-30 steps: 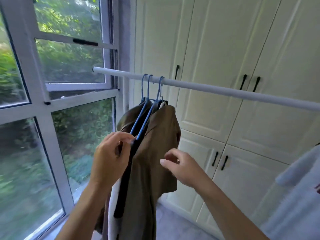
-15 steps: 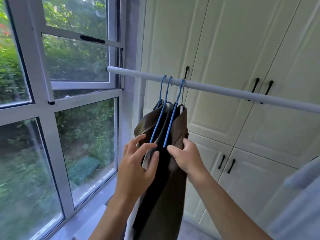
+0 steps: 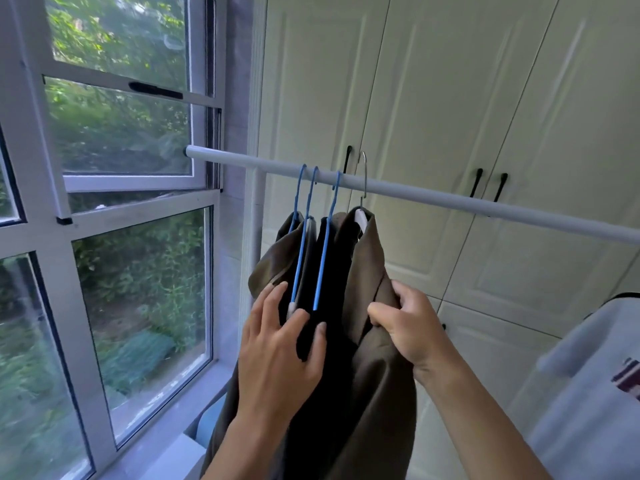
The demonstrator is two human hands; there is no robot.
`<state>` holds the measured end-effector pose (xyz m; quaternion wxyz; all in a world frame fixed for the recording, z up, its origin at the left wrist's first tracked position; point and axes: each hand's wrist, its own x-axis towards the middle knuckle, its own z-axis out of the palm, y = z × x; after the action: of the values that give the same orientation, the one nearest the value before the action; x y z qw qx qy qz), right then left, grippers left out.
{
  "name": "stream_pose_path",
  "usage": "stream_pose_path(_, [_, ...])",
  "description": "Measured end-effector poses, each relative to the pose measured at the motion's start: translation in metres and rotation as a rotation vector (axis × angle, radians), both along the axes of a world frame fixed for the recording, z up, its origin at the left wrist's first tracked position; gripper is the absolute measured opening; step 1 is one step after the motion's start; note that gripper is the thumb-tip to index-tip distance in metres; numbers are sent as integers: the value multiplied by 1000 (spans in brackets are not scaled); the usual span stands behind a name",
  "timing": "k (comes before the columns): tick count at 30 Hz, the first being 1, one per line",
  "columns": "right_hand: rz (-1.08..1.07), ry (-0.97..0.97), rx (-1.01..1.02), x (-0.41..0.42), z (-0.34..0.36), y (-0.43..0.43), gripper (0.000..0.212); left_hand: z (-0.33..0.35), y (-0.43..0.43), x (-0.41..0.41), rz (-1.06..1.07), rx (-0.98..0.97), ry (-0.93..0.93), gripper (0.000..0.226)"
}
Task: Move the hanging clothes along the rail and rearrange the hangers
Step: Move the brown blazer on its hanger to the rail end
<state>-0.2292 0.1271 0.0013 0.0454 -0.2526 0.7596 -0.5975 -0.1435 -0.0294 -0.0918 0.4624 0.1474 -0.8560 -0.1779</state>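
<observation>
A white rail (image 3: pixel 433 199) runs from the window across to the right. Three blue hangers (image 3: pixel 323 244) hook over it close together, and a white hanger with a metal hook (image 3: pixel 363 188) hangs just to their right. Olive-brown garments (image 3: pixel 367 271) and a black garment (image 3: pixel 332 341) hang from them in a tight bunch. My left hand (image 3: pixel 280 351) lies flat with spread fingers against the black garment and the lower ends of the blue hangers. My right hand (image 3: pixel 408 323) pinches the shoulder cloth of the rightmost olive-brown garment.
A white-framed window (image 3: pixel 138 202) fills the left side, with its sill (image 3: pixel 166 441) below. Cream wardrobe doors with black handles (image 3: pixel 488 187) stand behind the rail. A pale garment (image 3: pixel 595 393) hangs at the lower right edge.
My right hand has shifted from the hanger bunch to grip the rightmost olive garment and draw it rightward. A metal hook now shows apart from the blue hangers. My left hand stays on the bunch.
</observation>
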Motion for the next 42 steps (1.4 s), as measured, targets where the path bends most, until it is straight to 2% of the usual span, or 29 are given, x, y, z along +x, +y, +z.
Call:
stream_pose_path(3, [34,71,62,3,20,40,8,2,3,-4,30,15,17,17])
stream_pose_path(6, [77,84,81,-1,33,84,30,4,6,-7,83,-1,9,25])
stream_pose_path(9, [89,76,140,-8,40,128,14,7,16,-9,157,-23,-25,38])
stream_pose_path(13, [53,214,331,-18,33,184,22,25,43,-14,195,-71,-11,47])
stream_pose_path(17, [97,210,410,-14,31,227,34,46,82,-39,-53,-137,28,41])
stream_pose_path(22, [174,154,379,-6,40,272,40,61,110,-79,-351,-143,-109,66])
stream_pose_path(25, [219,150,390,-11,44,297,49,71,116,-96,-486,-210,-166,57])
stream_pose_path(28, [239,126,381,-22,41,323,54,81,127,-106,-562,-240,-228,43])
stream_pose_path(30, [235,111,388,-27,42,336,54,85,134,-110,-568,-253,-244,49])
stream_pose_path(32, [216,90,384,-30,44,348,40,87,144,-114,-543,-285,-259,57])
stream_pose_path(35, [8,208,410,-42,36,363,16,94,157,-115,-502,-285,-257,57])
stream_pose_path(37, [-310,430,368,-44,18,360,10,99,163,-116,-483,-276,-291,49])
stream_pose_path(38, [-478,597,310,-41,8,349,11,101,165,-117,-468,-263,-317,48])
stream_pose_path(40, [-733,920,252,-32,-14,324,31,105,170,-117,-436,-250,-354,52])
stream_pose_path(42, [-864,1005,366,-30,-32,303,42,109,175,-116,-418,-251,-360,54])
